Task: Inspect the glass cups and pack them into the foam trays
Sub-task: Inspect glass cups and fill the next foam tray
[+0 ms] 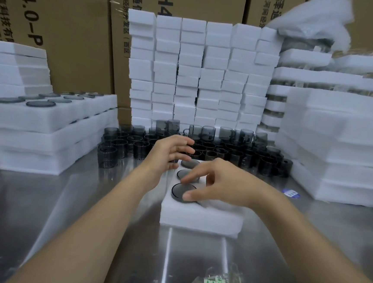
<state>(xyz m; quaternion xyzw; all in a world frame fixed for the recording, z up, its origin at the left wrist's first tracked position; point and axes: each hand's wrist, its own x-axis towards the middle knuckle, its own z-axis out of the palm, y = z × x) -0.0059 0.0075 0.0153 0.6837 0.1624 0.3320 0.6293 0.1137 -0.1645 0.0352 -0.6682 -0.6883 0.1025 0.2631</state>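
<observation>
Seating the near cup (183,192) upside down in the foam tray (199,217) with our right hand (217,184) pinching its rim, left hand (168,152) open, nearer the loose cups (225,153) just beyond.

My right hand (220,185) pinches the nearest cup (182,191) seated in the foam tray (199,217), my left hand (168,153) hovering open beside it

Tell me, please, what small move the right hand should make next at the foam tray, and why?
Probably press the nearest cup down flush into the foam tray. The right hand already has thumb and fingertips on its dark base, which looks slightly tilted, while the two cups beyond it seem seated. The left hand hovers open above the tray's far end.
</observation>
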